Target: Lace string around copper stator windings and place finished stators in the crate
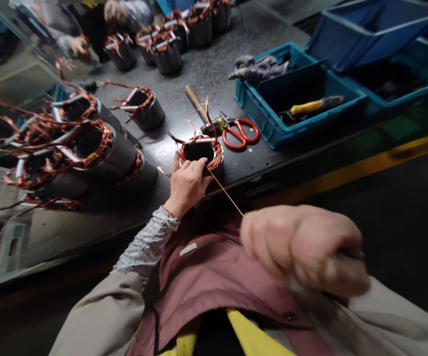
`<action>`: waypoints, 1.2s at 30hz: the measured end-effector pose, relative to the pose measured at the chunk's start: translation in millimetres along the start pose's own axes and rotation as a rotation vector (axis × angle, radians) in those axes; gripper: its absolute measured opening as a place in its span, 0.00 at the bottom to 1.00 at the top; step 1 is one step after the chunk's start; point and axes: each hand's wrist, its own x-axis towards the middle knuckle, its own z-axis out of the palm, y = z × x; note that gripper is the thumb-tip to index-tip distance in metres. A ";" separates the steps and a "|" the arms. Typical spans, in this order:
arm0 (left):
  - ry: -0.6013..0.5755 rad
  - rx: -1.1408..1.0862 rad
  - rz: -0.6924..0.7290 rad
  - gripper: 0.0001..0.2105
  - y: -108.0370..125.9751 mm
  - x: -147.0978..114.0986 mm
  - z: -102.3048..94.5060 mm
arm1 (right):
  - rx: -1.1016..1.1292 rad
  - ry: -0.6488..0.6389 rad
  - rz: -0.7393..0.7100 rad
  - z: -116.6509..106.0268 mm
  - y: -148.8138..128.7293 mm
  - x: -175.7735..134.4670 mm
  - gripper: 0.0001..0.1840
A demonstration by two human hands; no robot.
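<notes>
A motor stator point(218, 157) with copper windings stands at the near edge of the dark bench. My left hand point(189, 182) grips its near rim, thumb on the winding and fingers round the side. From that rim a thin cord point(226, 192) runs taut down to the right. My right hand point(305, 247), blurred and close to the camera, is clenched in a fist round the cord's other end. Just beyond the stator lie red-handled scissors point(240, 134) and a hammer point(197, 105) with a wooden handle.
Several stators point(99, 148) are stacked on the left, and one stator point(143, 110) stands alone. Blue bins point(273, 131) at right hold gloves point(260, 69) and a yellow-handled tool point(306, 106). Across the bench a co-worker's hands point(78, 48) are near more stators point(165, 53).
</notes>
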 end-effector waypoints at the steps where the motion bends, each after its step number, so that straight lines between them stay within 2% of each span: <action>1: -0.005 0.000 -0.004 0.13 0.4 1.9 2.4 | 0.107 -0.026 0.031 3.6 -6.3 -1.0 0.25; 5: 0.007 -0.015 -0.053 0.09 7.0 5.5 7.0 | 0.488 -0.223 0.214 24.7 -20.5 3.0 0.22; 8: -0.021 -0.013 -0.102 0.09 14.4 10.2 10.6 | 0.648 -0.366 0.288 44.1 -13.6 0.1 0.18; 10: -0.047 0.002 -0.146 0.09 18.1 14.8 11.2 | 0.705 -0.325 0.331 53.0 -3.4 -9.7 0.16; 12: -0.115 0.014 -0.167 0.10 16.7 18.9 6.9 | 0.734 -0.184 0.360 52.5 6.0 -22.6 0.14; 14: -0.221 0.017 -0.141 0.15 6.8 21.5 -2.8 | 0.709 -0.021 0.302 40.4 11.0 -33.3 0.12; 17: -0.325 0.013 -0.030 0.21 -19.1 22.5 -19.5 | 0.519 0.156 0.119 9.6 10.9 -38.3 0.18; 19: -0.336 -0.004 0.047 0.15 -33.6 22.9 -25.0 | 0.301 0.297 0.040 -7.2 12.1 -33.7 0.21; 21: -0.322 -0.041 0.087 0.09 -38.4 23.6 -23.6 | 0.044 0.456 -0.004 -14.4 20.0 -24.4 0.14; 22: -0.304 -0.055 0.085 0.08 -37.0 23.8 -21.0 | -0.087 0.503 -0.017 -14.6 26.8 -18.9 0.14; 24: -0.261 -0.067 0.053 0.08 -28.8 23.4 -14.9 | -0.310 0.480 -0.018 -11.1 44.5 -8.1 0.17; 26: -0.242 -0.079 0.019 0.10 -19.2 21.9 -11.2 | -0.500 0.368 -0.013 -6.7 62.6 -0.3 0.17; 29: -0.289 -0.146 -0.001 0.15 -12.1 20.0 -14.5 | -0.747 0.286 -0.024 -4.6 77.9 2.7 0.06; 32: -0.319 -0.247 -0.003 0.21 -14.8 21.3 -25.0 | -0.836 0.300 -0.048 -6.0 77.5 0.1 0.05; 36: -0.293 -0.365 -0.025 0.16 -22.0 28.4 -36.3 | -0.853 0.421 -0.092 -6.3 77.4 -0.7 0.03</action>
